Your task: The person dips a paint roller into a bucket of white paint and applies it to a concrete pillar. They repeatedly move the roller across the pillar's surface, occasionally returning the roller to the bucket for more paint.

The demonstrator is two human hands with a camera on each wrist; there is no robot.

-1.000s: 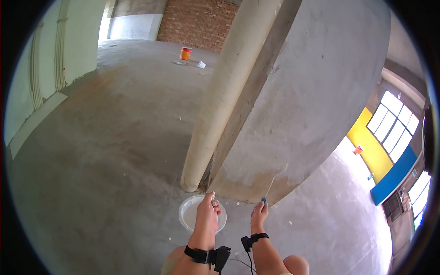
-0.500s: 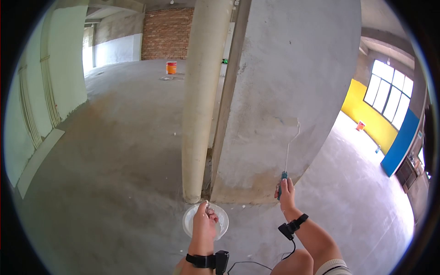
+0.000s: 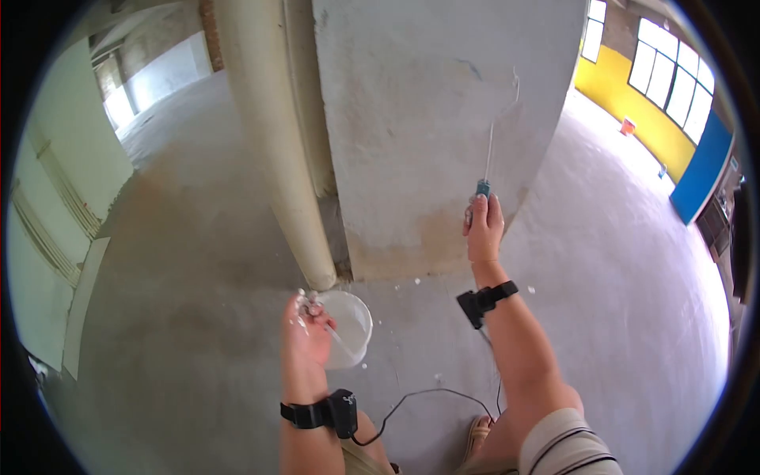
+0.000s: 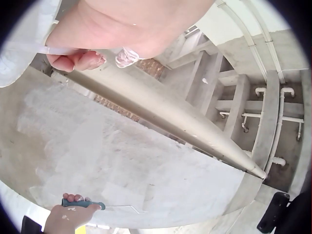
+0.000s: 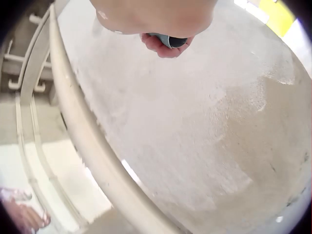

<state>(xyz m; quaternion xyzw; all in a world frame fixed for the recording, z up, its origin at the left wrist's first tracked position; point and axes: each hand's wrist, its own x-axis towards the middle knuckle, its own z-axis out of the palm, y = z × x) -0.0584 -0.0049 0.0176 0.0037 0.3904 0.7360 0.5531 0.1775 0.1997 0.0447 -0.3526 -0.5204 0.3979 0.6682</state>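
In the head view my right hand (image 3: 484, 229) grips the teal handle (image 3: 482, 188) of a paint roller, with its thin metal rod (image 3: 489, 146) reaching up the grey wall face. The roller's pale end lies against that face and blends into it. Lower left, my left hand (image 3: 307, 336) holds a white bucket (image 3: 352, 321) by its handle; white smears mark the fingers. The left wrist view shows the white bucket handle (image 4: 58, 50) passing under curled fingers. From the right wrist, the fingers (image 5: 163, 48) wrap round the roller's handle end.
A pale round pipe (image 3: 273, 158) runs down beside the wall face (image 3: 396, 158), its foot near the bucket. White spots dot the concrete floor (image 3: 427, 340). A black cable (image 3: 419, 392) loops between the wrists. An orange bucket (image 3: 628, 126) stands far off by a yellow wall.
My right hand has raised the roller from low on the wall to well up its face. The left hand and bucket have shifted left in the head view, which has turned.
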